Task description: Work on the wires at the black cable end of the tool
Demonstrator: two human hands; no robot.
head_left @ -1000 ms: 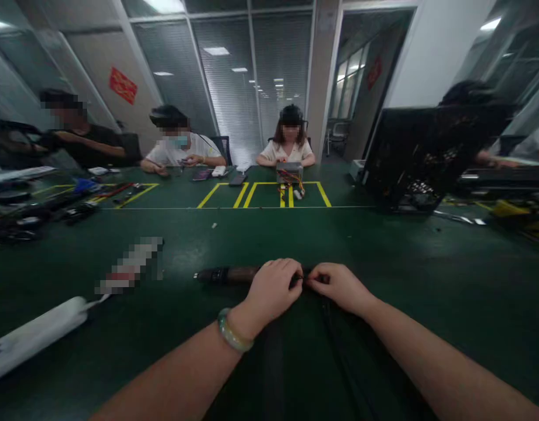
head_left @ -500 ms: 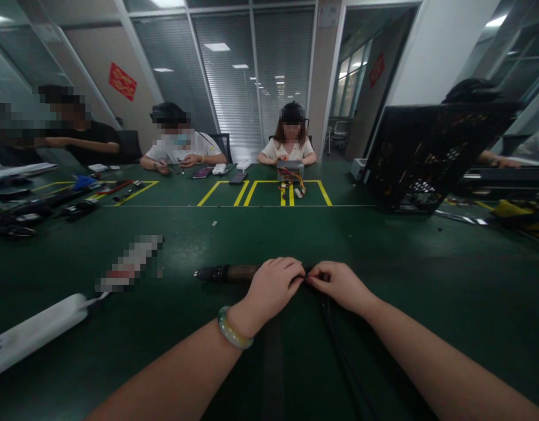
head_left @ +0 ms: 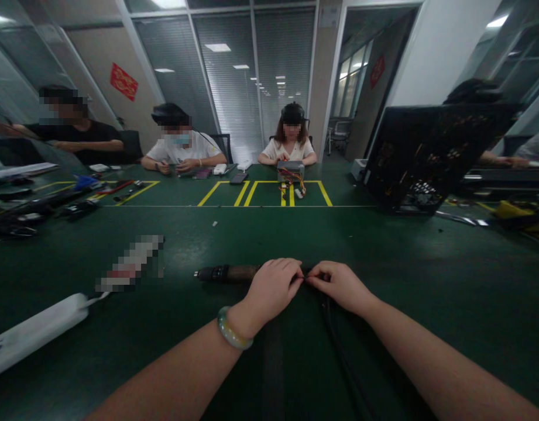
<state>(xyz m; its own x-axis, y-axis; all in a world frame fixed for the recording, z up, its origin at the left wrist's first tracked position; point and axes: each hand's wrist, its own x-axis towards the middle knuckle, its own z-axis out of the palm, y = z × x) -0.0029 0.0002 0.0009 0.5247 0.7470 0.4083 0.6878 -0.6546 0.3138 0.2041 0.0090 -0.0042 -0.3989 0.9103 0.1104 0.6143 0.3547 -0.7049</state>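
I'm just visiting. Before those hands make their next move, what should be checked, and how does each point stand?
1. Tool supported: ok. The brown-and-black tool lies on the green table.
2. Left hand at the tool: ok. It covers the end opposite the silver tip.
3. Right hand close by: ok. Its fingertips are right beside the left hand's.
4. What the fingertips hold: cannot tell. It is dark and too small.
5. Black cable joined to the tool: cannot tell. The hands hide that spot.
6. Long white object clear of both hands: ok. It lies apart, at the left.
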